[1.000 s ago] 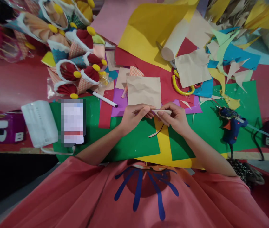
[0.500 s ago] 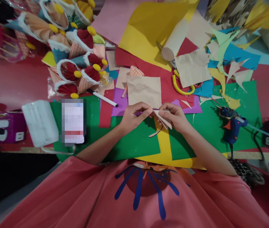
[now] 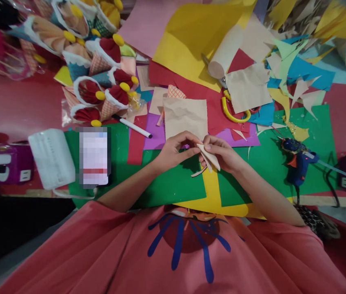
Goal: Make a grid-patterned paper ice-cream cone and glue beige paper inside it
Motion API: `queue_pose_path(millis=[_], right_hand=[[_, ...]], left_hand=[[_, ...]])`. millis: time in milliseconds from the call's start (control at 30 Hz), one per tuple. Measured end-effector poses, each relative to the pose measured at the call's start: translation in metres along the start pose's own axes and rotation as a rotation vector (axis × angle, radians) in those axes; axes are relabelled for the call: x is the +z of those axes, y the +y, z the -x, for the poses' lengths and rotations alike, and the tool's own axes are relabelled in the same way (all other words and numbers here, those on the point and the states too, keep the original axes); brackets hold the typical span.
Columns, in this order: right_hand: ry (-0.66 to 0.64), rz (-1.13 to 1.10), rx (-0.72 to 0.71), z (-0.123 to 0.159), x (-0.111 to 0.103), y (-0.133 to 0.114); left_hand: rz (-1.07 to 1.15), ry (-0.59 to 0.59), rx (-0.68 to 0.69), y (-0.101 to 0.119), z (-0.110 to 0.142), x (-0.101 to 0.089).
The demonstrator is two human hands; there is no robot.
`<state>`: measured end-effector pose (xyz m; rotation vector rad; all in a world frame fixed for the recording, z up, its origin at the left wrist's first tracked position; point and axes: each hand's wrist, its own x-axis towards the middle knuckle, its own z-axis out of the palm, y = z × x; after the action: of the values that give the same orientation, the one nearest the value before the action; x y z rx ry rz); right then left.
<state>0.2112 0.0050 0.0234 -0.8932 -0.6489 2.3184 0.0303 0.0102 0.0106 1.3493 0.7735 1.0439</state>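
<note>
A small folded piece of beige paper or felt [image 3: 210,158] is between my two hands, its layers fanned apart at the lower end. My left hand [image 3: 181,151] pinches its upper left tip between thumb and fingers. The fingers of my right hand [image 3: 221,150] are closed on its upper right side. A thin beige strip [image 3: 198,173] lies just below on the green sheet [image 3: 169,179]. Right behind my hands is a flat beige square with pinked edges [image 3: 185,116].
Fabric cones with yellow pompoms [image 3: 112,102] crowd the back left. A phone [image 3: 93,157], a white box-like device [image 3: 52,158] and a marker [image 3: 134,126] lie to the left. Yellow-handled scissors [image 3: 231,112] are behind; a blue glue gun [image 3: 298,163] rests at right. Coloured scraps [image 3: 304,77] fill the back right.
The folded beige piece has turned from nearly flat to steeply slanted, and its layers show spread. My left fingers have shifted slightly right along its tip.
</note>
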Motion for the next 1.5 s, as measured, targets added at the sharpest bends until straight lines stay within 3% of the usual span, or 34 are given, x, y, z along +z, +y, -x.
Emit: queue_pose_path(millis=[167,333,533,733,1000,1200,1400,1500], right_hand=[[0.002,0.009,0.005,0.001,0.001,-0.001],[0.08,0.106,-0.088,0.002,0.004,0.001],[0.066,0.174,-0.156,0.001,0.004,0.005],[0.097,0.223,-0.188,0.003,0.004,0.004],[0.187,0.385,-0.246,0.005,0.007,0.004],[0.311,0.53,-0.357,0.004,0.008,0.006],[0.289,0.56,-0.402,0.002,0.005,0.007],[0.258,0.48,-0.392,0.001,0.004,0.005]], left_hand=[[-0.004,0.009,-0.017,0.0,0.0,-0.001],[-0.076,0.03,0.02,-0.002,0.004,-0.004],[-0.02,0.094,0.1,-0.008,0.005,-0.002],[-0.036,0.106,0.022,-0.005,0.003,-0.002],[-0.266,0.002,-0.019,0.007,0.004,-0.002],[-0.344,0.024,-0.094,0.006,0.004,0.0],[-0.338,-0.103,-0.094,0.005,0.002,0.002],[-0.37,-0.075,-0.098,0.005,0.001,0.002]])
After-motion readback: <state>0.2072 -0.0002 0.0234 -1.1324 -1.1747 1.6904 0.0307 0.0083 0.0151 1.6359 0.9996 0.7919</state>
